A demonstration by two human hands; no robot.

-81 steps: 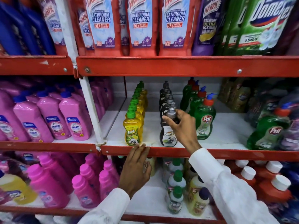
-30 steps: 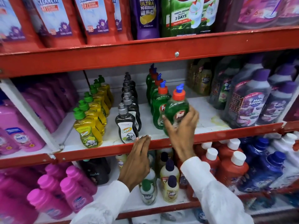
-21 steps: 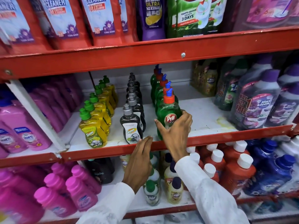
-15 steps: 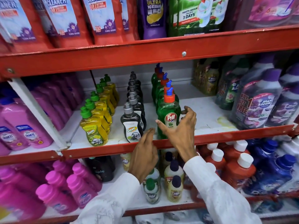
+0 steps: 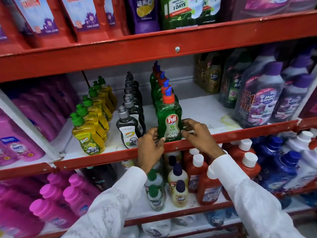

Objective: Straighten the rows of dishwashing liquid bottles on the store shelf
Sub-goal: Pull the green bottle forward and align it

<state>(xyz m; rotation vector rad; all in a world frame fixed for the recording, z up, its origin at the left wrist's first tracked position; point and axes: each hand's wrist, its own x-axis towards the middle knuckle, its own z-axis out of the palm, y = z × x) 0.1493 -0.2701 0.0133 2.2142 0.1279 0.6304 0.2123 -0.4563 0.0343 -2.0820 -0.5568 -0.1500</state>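
Your left hand [image 5: 150, 143] has joined your right hand [image 5: 197, 133]; both now clasp the front Pril Lime bottle [image 5: 169, 121] mid-frame; Super bottles [image 5: 127, 129] alongside.

Left hand [image 5: 148, 146] now off shelf edge, onto Pril bottle [image 5: 169, 119].

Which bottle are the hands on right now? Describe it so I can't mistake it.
On the middle red shelf stand three rows: yellow, black, green. It is the front bottle of the green row, the Pril bottle, between the left hand and right hand. Only it shows its full label.
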